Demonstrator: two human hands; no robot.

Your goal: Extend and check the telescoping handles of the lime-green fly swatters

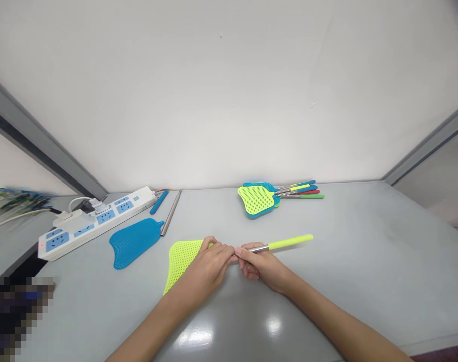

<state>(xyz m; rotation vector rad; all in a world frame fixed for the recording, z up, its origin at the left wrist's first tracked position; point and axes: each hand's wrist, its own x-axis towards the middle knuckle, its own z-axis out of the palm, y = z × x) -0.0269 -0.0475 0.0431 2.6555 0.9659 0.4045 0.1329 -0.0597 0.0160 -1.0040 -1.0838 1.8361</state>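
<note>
A yellow-green fly swatter (184, 259) with a perforated head is held low over the grey table. My left hand (215, 261) is closed around its neck, where the head meets the metal rod, and covers part of the head. Close beside it, my right hand (258, 264) grips the metal rod with thumb and fingers. The yellow-green handle (291, 242) sticks out to the right past my right hand. The joint between rod and head is hidden by my fingers.
At the left lie a blue swatter head (136, 242), a metal rod (172, 213) and a blue handle (159, 202), beside a white power strip (96, 221) with plugs. Several swatters (258, 200) are piled near the back wall. A blurred bundle (21, 201) lies at far left.
</note>
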